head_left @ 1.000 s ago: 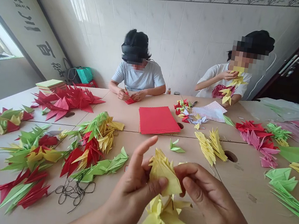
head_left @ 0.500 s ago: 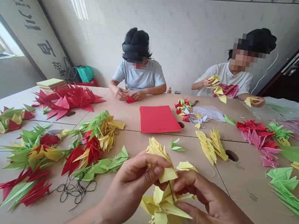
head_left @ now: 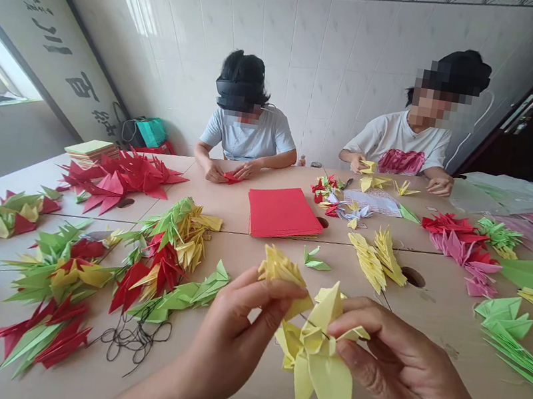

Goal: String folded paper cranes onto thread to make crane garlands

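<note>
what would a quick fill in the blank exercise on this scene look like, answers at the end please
1. The left hand holds a bundle and the right hand a folded piece, both coloured ____.
2. The top sheet of the square stack is ____.
3. Of the two hands, the tangled cord lies nearer to the ____ one.
4. Across the table there are ____ people.

Missing words: yellow; red; left; two.
</note>
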`<move>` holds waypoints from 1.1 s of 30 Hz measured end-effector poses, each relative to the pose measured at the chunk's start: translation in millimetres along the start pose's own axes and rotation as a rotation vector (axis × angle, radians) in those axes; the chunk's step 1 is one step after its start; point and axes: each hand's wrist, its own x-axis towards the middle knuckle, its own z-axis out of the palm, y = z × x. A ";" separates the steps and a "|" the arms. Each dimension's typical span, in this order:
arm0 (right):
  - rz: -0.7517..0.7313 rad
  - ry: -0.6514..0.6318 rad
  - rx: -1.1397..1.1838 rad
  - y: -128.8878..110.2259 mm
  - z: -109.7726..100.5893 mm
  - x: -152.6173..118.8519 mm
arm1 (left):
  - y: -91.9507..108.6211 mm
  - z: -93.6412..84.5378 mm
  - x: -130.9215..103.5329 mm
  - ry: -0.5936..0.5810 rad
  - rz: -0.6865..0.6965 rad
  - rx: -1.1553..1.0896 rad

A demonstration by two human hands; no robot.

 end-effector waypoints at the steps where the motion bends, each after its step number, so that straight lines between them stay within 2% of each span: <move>1: -0.014 0.008 -0.012 -0.8 0.4 0.7 | 1.6 -1.0 0.3 -0.075 0.007 0.002; 4: -0.032 0.060 -0.021 0.0 1.7 1.7 | 5.4 -3.5 -0.5 -0.227 0.014 0.002; 9: 0.042 0.125 0.037 8.4 7.3 -1.8 | 5.5 -3.5 -1.9 -0.259 -0.062 -0.001; 14: 0.119 0.092 0.133 12.6 13.5 -5.4 | 3.2 -2.0 -1.6 -0.224 -0.162 -0.086; 19: 0.070 0.076 0.163 10.8 11.4 -5.9 | 2.0 -5.4 -0.9 -0.198 -0.210 -0.173; 27: -0.078 0.198 -0.045 12.2 26.3 -3.7 | 3.0 0.4 -2.0 -0.107 -0.145 -0.221; 30: -0.059 0.191 -0.055 12.7 27.0 -2.7 | 3.6 2.9 -1.3 -0.094 -0.136 -0.229; 33: 0.007 0.129 -0.028 10.4 22.4 0.1 | 3.0 3.7 -0.5 -0.076 -0.155 -0.224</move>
